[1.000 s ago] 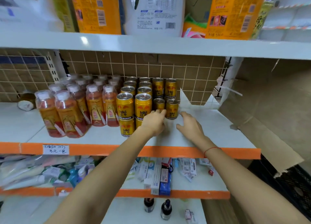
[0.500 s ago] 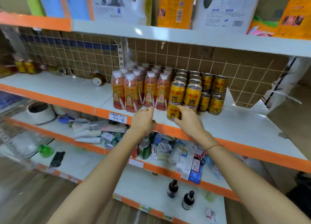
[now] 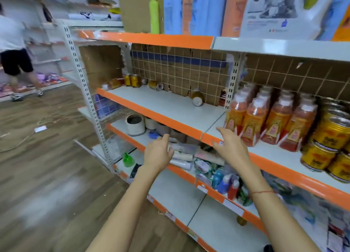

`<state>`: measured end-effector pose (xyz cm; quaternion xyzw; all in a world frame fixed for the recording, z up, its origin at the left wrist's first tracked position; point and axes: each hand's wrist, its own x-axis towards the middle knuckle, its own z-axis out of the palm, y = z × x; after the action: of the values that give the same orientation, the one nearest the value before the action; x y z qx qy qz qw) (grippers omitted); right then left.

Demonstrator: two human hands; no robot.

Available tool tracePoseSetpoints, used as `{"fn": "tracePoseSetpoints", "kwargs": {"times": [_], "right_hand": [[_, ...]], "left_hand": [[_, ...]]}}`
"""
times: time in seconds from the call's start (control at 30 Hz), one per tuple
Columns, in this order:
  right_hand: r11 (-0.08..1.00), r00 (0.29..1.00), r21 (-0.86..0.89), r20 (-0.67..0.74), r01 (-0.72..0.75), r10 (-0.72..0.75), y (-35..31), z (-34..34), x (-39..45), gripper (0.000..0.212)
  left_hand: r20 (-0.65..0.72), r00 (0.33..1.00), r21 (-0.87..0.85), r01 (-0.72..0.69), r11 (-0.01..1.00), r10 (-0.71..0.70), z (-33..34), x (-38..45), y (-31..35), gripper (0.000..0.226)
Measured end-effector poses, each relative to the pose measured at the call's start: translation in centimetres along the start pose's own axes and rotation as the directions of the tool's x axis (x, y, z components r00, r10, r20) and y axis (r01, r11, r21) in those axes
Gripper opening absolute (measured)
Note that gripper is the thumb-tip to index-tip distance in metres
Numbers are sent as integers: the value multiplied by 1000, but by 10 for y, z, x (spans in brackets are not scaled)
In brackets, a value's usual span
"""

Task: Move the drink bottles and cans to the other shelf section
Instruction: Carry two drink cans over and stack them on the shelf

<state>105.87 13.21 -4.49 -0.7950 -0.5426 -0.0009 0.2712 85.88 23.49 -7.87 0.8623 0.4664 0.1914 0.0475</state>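
**At the middle shelf: both hands empty, stock waiting to the right**

Over the orange front lip of the white metal middle shelf [image 3: 170, 107], both hands hang free w/ nothing in them. The left hand [image 3: 158, 154] sits lower, out in front of the shelf below, fingers loosely spread. The right hand [image 3: 232, 146] is just at the lip, fingers relaxed and splayed, tips near the front row of clear plastic bottles of orange-red drink with white caps [image 3: 270, 119] but not touching, as far as I can tell.

Those bottles stand packed in tight rows in the right-hand section, and beside them, further right, gold drink cans [image 3: 329, 143] are stacked two high (front rows flush w/ the edge, prob. so they're easy to reach).

The left section is where stuff seems to be headed: a few gold cans [image 3: 132, 80] stand upright at the back, and two more [image 3: 197, 98] lie tipped on their sides by the brown grid back panel [image 3: 180, 71]. Most of the stock is yet to cross, I'd judge.

Another person [image 3: 13, 49] walks by at far left.
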Motion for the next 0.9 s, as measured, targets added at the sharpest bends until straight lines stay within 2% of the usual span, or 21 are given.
{"fn": "tracePoseSetpoints", "kwargs": {"times": [0.17,0.27,0.57,0.77,0.9], "right_hand": [[993,988,-8,103,115,-114,-44,48,28,39],[985,970,-34,181,170,-162,-63,71,50,32],[964,934,-34,257,264,-247,-100,121,149,38],[952,921,-44,270,303,-280,-122,144,208,34],[950,917,-41,275,310,-288,-134,162,237,40]], "left_hand": [[17,992,-92,129,987,-128,-4,0,-75,42],[49,985,-65,171,983,-168,1,9,-107,42],[48,961,-41,275,961,-273,6,75,-167,45],[24,947,54,320,946,-321,-3,130,-191,43],[35,956,86,288,954,-292,-7,160,-208,43]]}}
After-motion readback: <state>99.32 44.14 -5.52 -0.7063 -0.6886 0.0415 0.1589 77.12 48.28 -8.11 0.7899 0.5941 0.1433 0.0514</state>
